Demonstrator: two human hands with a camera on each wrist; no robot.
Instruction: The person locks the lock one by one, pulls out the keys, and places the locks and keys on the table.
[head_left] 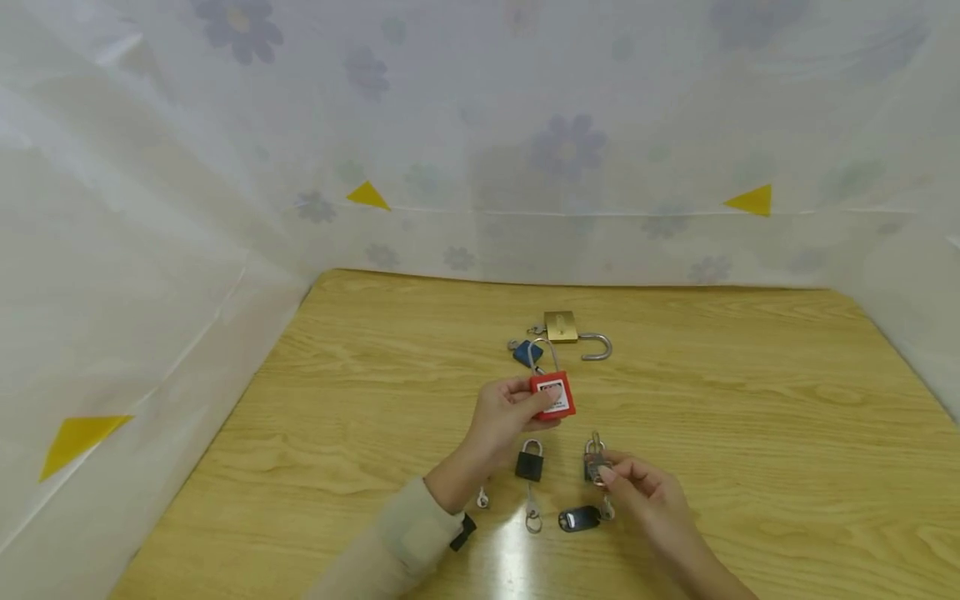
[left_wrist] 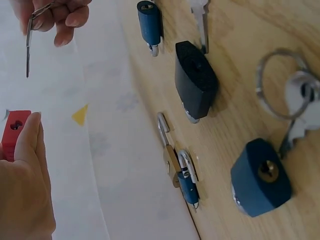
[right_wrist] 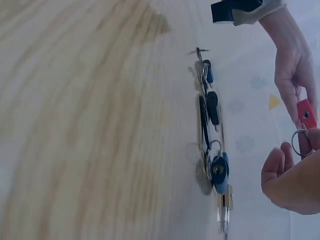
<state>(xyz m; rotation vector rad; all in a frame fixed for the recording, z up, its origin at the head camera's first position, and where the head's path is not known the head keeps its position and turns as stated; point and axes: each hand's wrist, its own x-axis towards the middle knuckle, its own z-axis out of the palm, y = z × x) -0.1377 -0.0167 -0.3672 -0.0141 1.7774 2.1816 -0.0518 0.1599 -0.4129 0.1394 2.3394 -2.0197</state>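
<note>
My left hand [head_left: 495, 421] grips a red padlock [head_left: 561, 407] above the table, thumb across its white label and its tall shackle pointing up. In the left wrist view, the keyhole end of the red padlock [left_wrist: 16, 125] shows. My right hand [head_left: 654, 500] pinches a key [left_wrist: 28, 52] by its metal ring [right_wrist: 296, 142], apart from the padlock. Below the hands lie a black padlock [head_left: 529, 467] with a key and ring [head_left: 533, 518] beside it, and a small padlock [head_left: 588, 468] partly hidden behind the right hand's key.
Farther back lie a brass padlock [head_left: 559, 327] with its shackle swung out, and a blue padlock [head_left: 527, 354]. Nearer are a dark key tag [head_left: 579, 519] and a loose key [head_left: 482, 498] by the left sleeve. Floral white sheeting [head_left: 450, 242] walls the wooden table [head_left: 750, 375].
</note>
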